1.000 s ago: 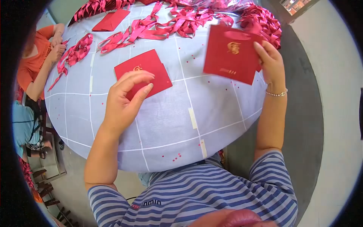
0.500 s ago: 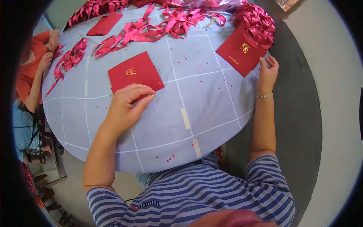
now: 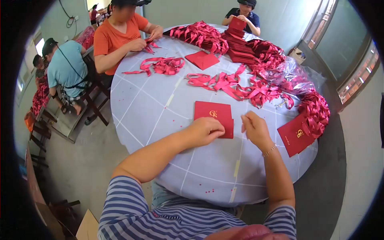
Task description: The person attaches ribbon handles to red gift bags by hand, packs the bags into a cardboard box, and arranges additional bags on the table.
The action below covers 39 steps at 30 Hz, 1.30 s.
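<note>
A red folder-like card (image 3: pixel 202 109) with a gold emblem lies flat on the cloth in front of me. My left hand (image 3: pixel 207 131) rests over its lower edge, finger and thumb pinched together; what they hold, if anything, is hidden. To the right of that card, my right hand (image 3: pixel 255 129) hovers above the cloth with its fingers curled closed. I cannot make out anything inside it. Further right, a stack of red cards (image 3: pixel 289 138) with the same emblem lies near the table edge, bunched red ribbons (image 3: pixel 316 116) spilling over it.
Loose red ribbons (image 3: pixel 252 90) cross the round table (image 3: pixel 160 124). A plain red card (image 3: pixel 202 60), heaped ribboned cards (image 3: pixel 200 36) and clear plastic (image 3: pixel 296 76) lie beyond. One person in orange (image 3: pixel 120 36) handles ribbon at left; another (image 3: pixel 252 20) holds a red card at the back.
My view has lifted, bringing the people and room into sight. My right hand has left the right-hand stack and moved in beside the near card, its fingers now curled. My left hand stays by that card.
</note>
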### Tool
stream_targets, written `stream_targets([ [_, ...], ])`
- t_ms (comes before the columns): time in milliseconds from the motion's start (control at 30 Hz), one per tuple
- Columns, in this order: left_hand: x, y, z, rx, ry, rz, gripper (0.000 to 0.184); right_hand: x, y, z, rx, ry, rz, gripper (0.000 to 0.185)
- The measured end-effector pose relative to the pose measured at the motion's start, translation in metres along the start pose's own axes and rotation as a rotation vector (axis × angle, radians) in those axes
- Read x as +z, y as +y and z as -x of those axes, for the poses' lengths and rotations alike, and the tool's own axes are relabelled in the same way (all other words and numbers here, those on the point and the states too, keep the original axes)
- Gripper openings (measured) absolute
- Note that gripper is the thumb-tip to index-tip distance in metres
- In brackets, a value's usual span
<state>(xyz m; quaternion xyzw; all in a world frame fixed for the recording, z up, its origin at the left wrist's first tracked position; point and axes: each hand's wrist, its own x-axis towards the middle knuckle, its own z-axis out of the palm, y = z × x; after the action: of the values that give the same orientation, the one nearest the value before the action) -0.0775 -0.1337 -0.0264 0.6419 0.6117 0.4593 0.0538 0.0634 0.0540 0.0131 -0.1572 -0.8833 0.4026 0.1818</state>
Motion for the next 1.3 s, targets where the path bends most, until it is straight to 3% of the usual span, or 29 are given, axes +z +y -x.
stream_targets([
  [133, -0.004, -0.011, -0.002, 0.052, 0.206, -0.127, 0.008, 0.029, 0.011, -0.016, 0.039, -0.087, -0.028, 0.032],
  [267, -0.009, -0.037, 0.002, -0.046, 0.438, -0.380, 0.022, 0.044, 0.039, -0.011, 0.180, -0.082, -0.093, 0.045],
  [333, -0.015, -0.047, 0.004, -0.207, 0.421, -0.465, 0.041, 0.038, 0.037, -0.009, 0.209, -0.102, -0.187, 0.044],
  [367, -0.015, -0.046, 0.008, -0.232, 0.414, -0.465, 0.041, 0.038, 0.037, -0.008, 0.197, -0.106, -0.268, 0.042],
  [433, -0.022, -0.043, 0.005, -0.368, 0.284, -0.372, 0.058, 0.043, 0.039, -0.008, 0.178, -0.101, -0.230, 0.040],
  [467, -0.023, -0.046, 0.004, -0.383, 0.284, -0.377, 0.058, 0.046, 0.041, -0.008, 0.159, -0.082, -0.184, 0.038],
  [533, -0.028, -0.052, 0.002, -0.357, 0.048, -0.395, 0.067, 0.052, 0.047, -0.010, 0.080, -0.065, -0.066, 0.036],
  [600, -0.031, -0.054, 0.002, -0.364, -0.008, -0.408, 0.068, 0.057, 0.050, -0.006, 0.015, -0.040, 0.045, 0.034],
  [733, -0.027, -0.062, -0.003, -0.315, -0.010, -0.529, 0.070, 0.054, 0.042, -0.003, 0.103, -0.023, -0.129, 0.028],
  [900, -0.033, -0.052, -0.007, -0.384, 0.017, -0.287, 0.067, 0.056, 0.041, -0.004, 0.150, 0.014, -0.189, 0.024],
  [967, -0.031, -0.043, -0.009, -0.378, 0.043, -0.235, 0.066, 0.055, 0.039, -0.004, 0.075, 0.047, -0.125, 0.022],
  [1100, -0.032, -0.030, -0.010, -0.297, 0.204, -0.190, 0.064, 0.056, 0.037, -0.012, 0.142, 0.188, -0.205, 0.018],
  [1167, -0.036, -0.026, -0.008, -0.451, 0.146, -0.148, 0.058, 0.054, 0.036, -0.025, 0.070, 0.363, -0.214, 0.015],
  [1233, -0.034, -0.034, -0.003, -0.438, 0.114, -0.127, 0.056, 0.044, 0.044, -0.048, 0.099, 0.290, -0.074, 0.013],
  [1300, -0.034, -0.039, 0.001, -0.415, 0.068, -0.125, 0.053, 0.043, 0.039, -0.080, -0.067, 0.255, 0.063, 0.020],
])
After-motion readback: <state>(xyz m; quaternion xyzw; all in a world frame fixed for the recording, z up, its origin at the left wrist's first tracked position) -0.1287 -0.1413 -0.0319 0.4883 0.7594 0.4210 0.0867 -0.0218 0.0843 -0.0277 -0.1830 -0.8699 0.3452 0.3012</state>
